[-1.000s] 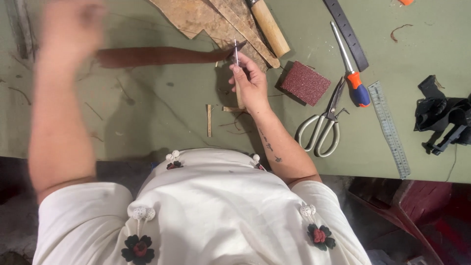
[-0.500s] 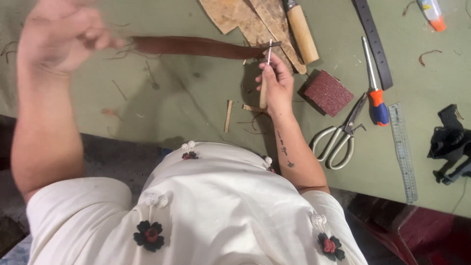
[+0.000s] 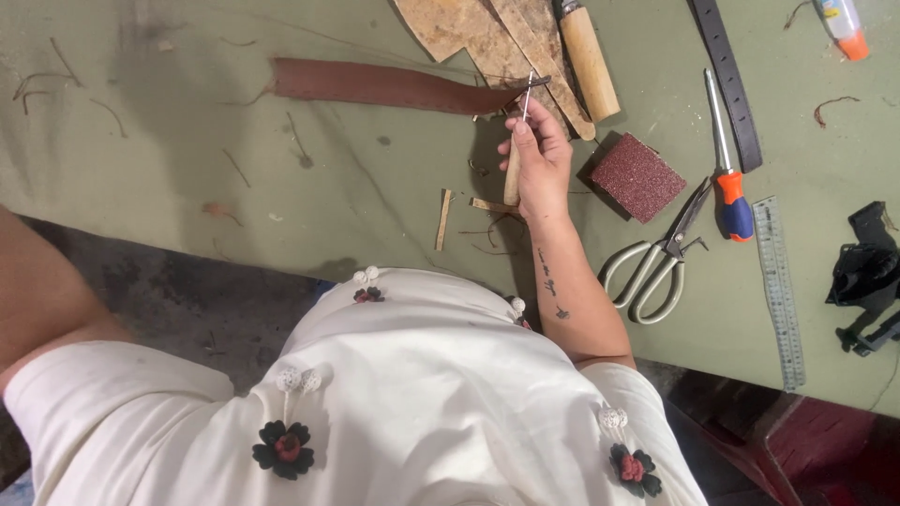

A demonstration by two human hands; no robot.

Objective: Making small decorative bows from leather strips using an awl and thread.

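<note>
Awl point(image 3: 517, 150), wooden-handled, stands upright in the right hand point(image 3: 536, 159), fingers closed around it, its point just beside the brown leather strip's point(image 3: 389, 86) near end, steadied for piercing. Scissors point(image 3: 658, 255) lie right of it. Left hand is out of view.

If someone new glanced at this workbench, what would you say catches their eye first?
Probably the right hand at the centre of the green table, pinching a thin metal needle and a wooden-handled tool at the end of the long brown leather strap. To its right lie a dark red sanding block, grey-handled scissors and an orange-and-blue screwdriver. The left hand is out of view.
</note>
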